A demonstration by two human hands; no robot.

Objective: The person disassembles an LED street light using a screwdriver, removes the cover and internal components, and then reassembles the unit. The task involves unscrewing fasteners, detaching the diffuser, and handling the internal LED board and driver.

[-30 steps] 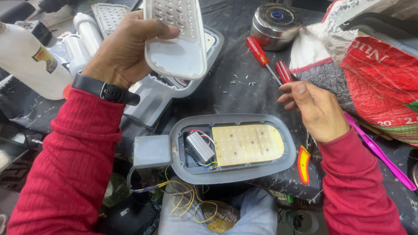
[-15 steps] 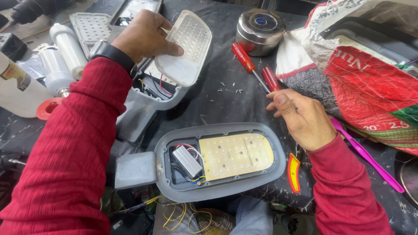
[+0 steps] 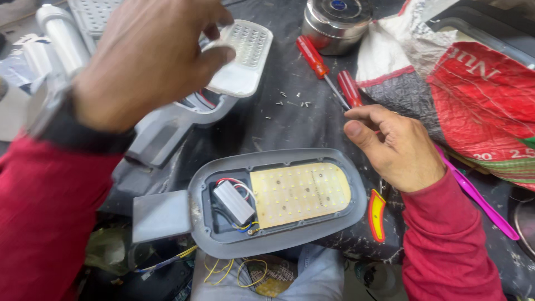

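My left hand (image 3: 150, 56) reaches over a white dotted lens cover (image 3: 245, 53), thumb and fingers pinched at its near edge. The cover lies tilted on a second grey lamp housing (image 3: 167, 131). In front of me sits an open grey lamp housing (image 3: 278, 239) showing a yellowish LED board (image 3: 301, 192) and a small white driver box (image 3: 234, 202) with coloured wires. My right hand (image 3: 398, 147) hovers right of it, fingers loosely spread and holding nothing. Its fingertips are just below the handle of a red screwdriver (image 3: 350, 88).
Another red screwdriver (image 3: 312, 56) and loose small screws (image 3: 290, 100) lie on the dark bench. A round steel tin (image 3: 337, 19) stands at the back, with a red-and-white woven sack (image 3: 473, 72) at right. A pink tool (image 3: 479, 200), white tubes (image 3: 61, 33) and loose wires (image 3: 234, 273) lie around.
My left hand carried the white cover from above the open lamp down onto the second housing at the back left. My right hand stayed beside the red screwdriver.
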